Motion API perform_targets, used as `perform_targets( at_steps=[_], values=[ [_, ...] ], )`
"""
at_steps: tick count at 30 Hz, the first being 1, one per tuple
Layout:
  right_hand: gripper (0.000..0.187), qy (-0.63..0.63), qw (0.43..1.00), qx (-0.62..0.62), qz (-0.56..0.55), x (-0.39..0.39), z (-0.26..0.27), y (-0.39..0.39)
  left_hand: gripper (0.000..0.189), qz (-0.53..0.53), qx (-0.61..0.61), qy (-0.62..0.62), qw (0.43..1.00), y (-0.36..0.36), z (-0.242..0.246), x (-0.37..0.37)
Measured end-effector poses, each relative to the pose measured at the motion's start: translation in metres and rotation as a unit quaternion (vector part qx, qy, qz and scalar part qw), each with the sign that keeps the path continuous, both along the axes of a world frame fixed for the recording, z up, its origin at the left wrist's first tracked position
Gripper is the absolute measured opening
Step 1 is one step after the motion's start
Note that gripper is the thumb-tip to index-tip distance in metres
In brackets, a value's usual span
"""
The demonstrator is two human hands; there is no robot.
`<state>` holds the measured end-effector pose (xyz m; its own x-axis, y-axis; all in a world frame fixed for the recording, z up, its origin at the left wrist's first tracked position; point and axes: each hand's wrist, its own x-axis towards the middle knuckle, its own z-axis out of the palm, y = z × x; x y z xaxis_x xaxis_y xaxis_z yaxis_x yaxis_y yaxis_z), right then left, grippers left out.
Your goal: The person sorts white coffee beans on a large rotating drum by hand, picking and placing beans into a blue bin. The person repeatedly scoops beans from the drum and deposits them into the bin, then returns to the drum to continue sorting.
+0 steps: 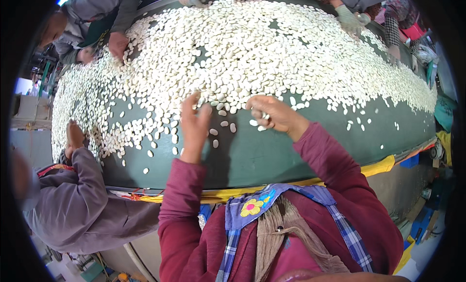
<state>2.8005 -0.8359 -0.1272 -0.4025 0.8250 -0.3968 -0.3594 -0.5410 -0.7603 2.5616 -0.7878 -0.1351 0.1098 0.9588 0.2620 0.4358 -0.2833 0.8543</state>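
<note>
A thick spread of white beans (233, 52) covers much of a dark green belt-like surface (262, 154). At the near edge of the beans, my left hand (194, 125) is raised with thumb and fingers apart, nothing visible between them. To its right, my right hand (273, 112) has its fingers curled around a few white beans (265, 115), index finger and thumb over the edge of the spread. Loose beans (233, 127) lie on the green surface between and below both hands.
Co-workers' hands reach into the beans at the left (75, 134), upper left (118, 45) and upper right, one in a knitted glove (347, 18). A yellow strip (378, 167) runs along the near edge. Blue containers (409, 161) stand below the surface.
</note>
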Motion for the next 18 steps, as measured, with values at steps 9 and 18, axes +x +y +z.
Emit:
perform_targets(
  at_steps=[9, 18],
  values=[
    [0.026, -0.314, 0.934, 0.157, 0.061, -0.017, 0.018, 0.069, 0.045, 0.161, 0.128, 0.249, 0.946, 0.12, -0.035, -0.087],
    [0.022, -0.528, 0.745, 0.392, 0.109, -0.056, -0.011, 0.072, 0.02, -0.023, 0.16, 0.221, 0.962, 0.039, -0.015, 0.007]
  ],
)
